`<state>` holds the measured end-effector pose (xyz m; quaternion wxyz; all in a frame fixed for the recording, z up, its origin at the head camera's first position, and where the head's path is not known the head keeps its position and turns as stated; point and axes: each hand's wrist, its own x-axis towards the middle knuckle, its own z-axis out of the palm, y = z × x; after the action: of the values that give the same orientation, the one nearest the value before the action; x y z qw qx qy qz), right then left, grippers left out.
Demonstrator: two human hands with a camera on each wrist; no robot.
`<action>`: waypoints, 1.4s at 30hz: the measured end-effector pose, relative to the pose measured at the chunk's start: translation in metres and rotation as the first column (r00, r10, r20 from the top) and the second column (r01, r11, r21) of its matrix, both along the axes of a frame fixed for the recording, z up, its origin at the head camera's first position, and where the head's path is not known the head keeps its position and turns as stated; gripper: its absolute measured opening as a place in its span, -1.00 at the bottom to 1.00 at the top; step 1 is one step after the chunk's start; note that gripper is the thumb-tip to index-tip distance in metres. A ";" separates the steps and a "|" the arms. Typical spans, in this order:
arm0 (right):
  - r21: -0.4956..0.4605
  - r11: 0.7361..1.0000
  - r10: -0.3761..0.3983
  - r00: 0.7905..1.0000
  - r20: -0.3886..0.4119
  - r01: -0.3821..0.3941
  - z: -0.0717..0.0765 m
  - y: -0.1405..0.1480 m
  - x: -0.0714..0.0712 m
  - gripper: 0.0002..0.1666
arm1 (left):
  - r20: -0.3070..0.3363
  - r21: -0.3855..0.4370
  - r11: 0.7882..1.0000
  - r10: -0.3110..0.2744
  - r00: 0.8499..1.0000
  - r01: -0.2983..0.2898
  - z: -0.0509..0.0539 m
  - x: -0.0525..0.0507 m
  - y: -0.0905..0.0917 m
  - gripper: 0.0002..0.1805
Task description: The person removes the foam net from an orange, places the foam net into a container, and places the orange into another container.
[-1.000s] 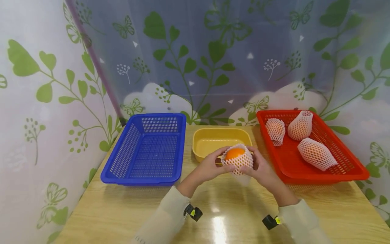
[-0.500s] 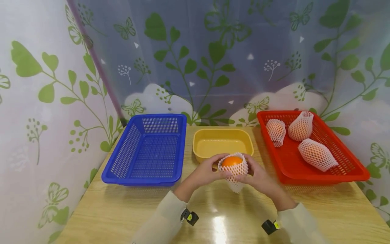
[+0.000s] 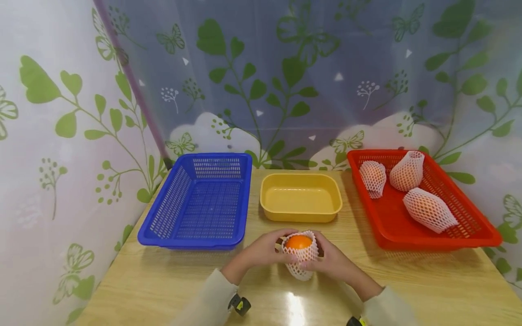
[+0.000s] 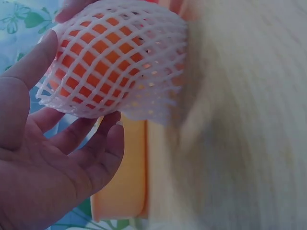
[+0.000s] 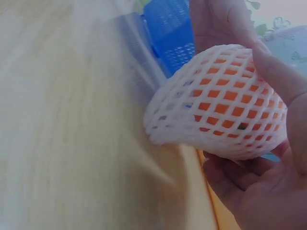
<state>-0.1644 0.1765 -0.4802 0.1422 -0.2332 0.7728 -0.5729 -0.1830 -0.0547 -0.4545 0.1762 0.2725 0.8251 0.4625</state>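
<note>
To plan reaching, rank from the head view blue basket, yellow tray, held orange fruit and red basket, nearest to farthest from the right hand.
1. Held orange fruit: front centre.
2. Yellow tray: centre, farther back.
3. Red basket: right side.
4. Blue basket: left side.

Left hand (image 3: 267,250) and right hand (image 3: 332,260) bare. Left sleeve (image 3: 208,299), right sleeve (image 3: 386,309): long, pale cream. Black strap (image 3: 234,300) at left cuff carries small black box (image 3: 245,306), yellow-green patch (image 3: 240,305). Right box (image 3: 352,322): black, yellow-green beside it, cut off by head view's lower edge.
</note>
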 end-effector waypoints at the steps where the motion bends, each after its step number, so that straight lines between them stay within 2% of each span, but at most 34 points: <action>1: 0.007 1.000 -0.002 1.000 -0.009 0.002 -0.001 -0.001 0.000 -0.18 | -0.005 -0.002 1.000 0.000 1.000 0.000 -0.003 0.000 0.000 -0.31; 7: 0.056 0.997 -0.045 0.997 -0.064 0.048 -0.006 -0.003 -0.001 -0.14 | -0.032 0.027 1.000 0.007 0.999 -0.006 -0.013 0.001 -0.001 -0.30; 15: 0.214 0.975 -0.032 0.995 -0.096 0.052 -0.014 -0.003 -0.002 0.06 | -0.119 -0.074 0.996 0.048 0.992 -0.057 -0.024 0.013 -0.002 -0.21; 21: 0.210 0.977 -0.016 0.992 -0.122 0.041 -0.014 -0.002 -0.005 0.05 | -0.149 -0.065 0.994 0.076 0.986 -0.087 -0.027 0.017 -0.001 -0.21; 30: 0.202 0.978 -0.024 0.989 -0.145 0.054 -0.011 -0.003 -0.006 0.01 | -0.135 -0.018 0.991 0.131 0.982 -0.135 -0.030 0.019 -0.001 -0.20; 34: 0.189 0.982 0.001 0.989 -0.151 0.028 -0.010 -0.004 -0.005 0.01 | -0.120 0.003 0.988 0.152 0.981 -0.153 -0.034 0.021 -0.001 -0.20; 38: 0.186 0.982 0.022 0.992 -0.121 0.001 -0.007 -0.004 -0.004 0.04 | -0.086 0.034 0.989 0.146 0.985 -0.144 -0.036 0.022 -0.002 -0.21; 42: 0.167 0.986 0.027 0.992 -0.126 -0.005 -0.006 -0.002 -0.005 -0.11 | -0.044 0.040 0.989 0.147 0.988 -0.145 -0.036 0.022 -0.001 -0.20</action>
<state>-0.1694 0.1742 -0.4857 0.1161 -0.2629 0.8234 -0.4894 -0.1615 -0.0561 -0.4908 0.1176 0.2253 0.8382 0.4826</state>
